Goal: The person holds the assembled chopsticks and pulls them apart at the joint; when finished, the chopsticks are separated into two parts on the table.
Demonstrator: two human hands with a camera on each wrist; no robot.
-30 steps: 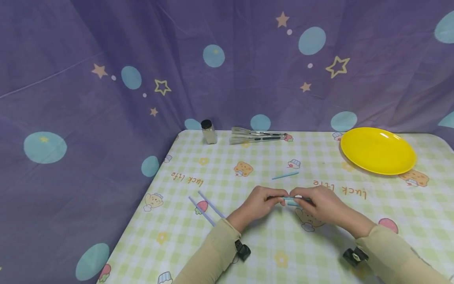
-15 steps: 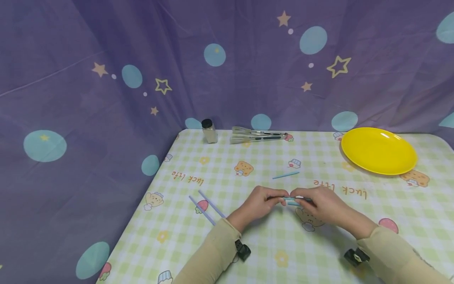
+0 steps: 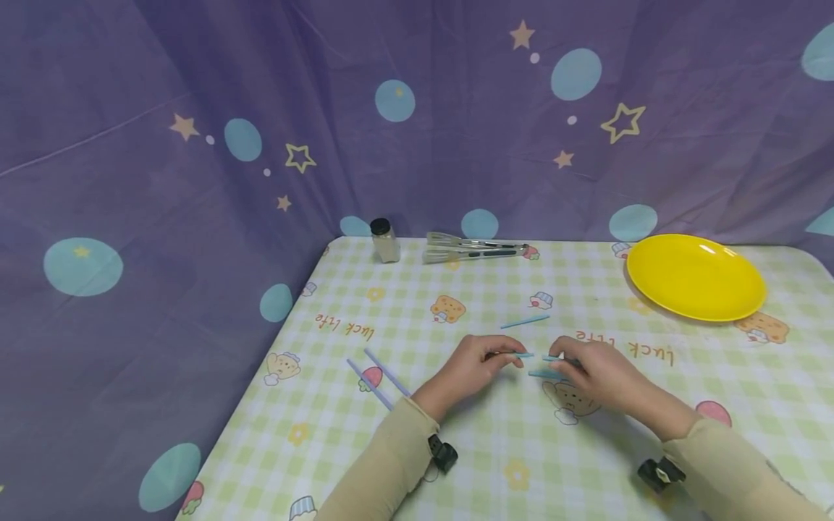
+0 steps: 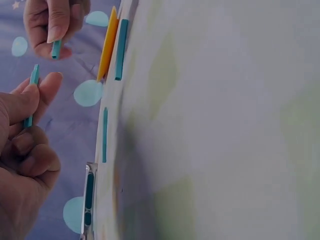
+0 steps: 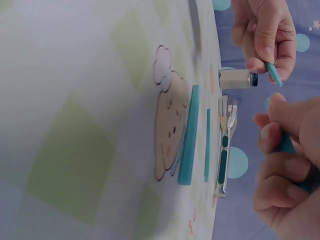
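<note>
My left hand [image 3: 474,367] pinches a short teal chopstick piece [image 4: 35,74] between thumb and fingers; its free end looks narrower and stepped. Facing it, my right hand [image 3: 602,375] grips another teal chopstick piece [image 5: 287,143], mostly covered by curled fingers. The two ends point at each other across a small gap, above the table. Under the right hand, a thicker teal piece [image 5: 189,140] lies on the tablecloth. Beyond both hands lies a thin teal piece [image 3: 524,322]. Two purple sticks like chopsticks [image 3: 370,386] lie beside the left forearm, partly hidden by it.
A yellow plate [image 3: 696,278] stands at the back right of the checked table [image 3: 482,463]. Metal tongs [image 3: 476,252] and a black-lidded jar [image 3: 384,242] are along the back edge. A purple curtain [image 3: 430,145] hangs behind.
The hands, close together before, have drawn apart, the left one slightly up and leftward and the right one rightward. A gap now shows between the two held pieces.
</note>
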